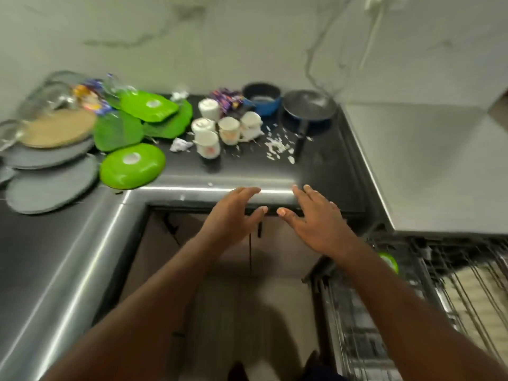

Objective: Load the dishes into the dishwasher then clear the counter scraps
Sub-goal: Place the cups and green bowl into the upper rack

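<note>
My left hand (233, 215) and my right hand (313, 218) hover side by side, empty with fingers spread, just before the front edge of the dark counter (324, 166). Several white cups (217, 130) stand in a cluster behind them. Green plates (132, 166) lie upside down to the left, beside grey plates (46, 185) and a tan plate (57, 127). A blue pot (262, 99) and a dark frying pan (308, 108) sit at the back. White scraps (277, 147) are scattered near the pan handle. The open dishwasher rack (384, 312) at lower right holds one green plate (389, 261).
Crumpled paper (180, 145) and purple wrappers (226, 99) lie among the cups. Glass items (52, 97) sit at far left. A steel surface (428, 166) adjoins the counter on the right. A white cord (371, 34) hangs on the marble wall. The image is motion-blurred.
</note>
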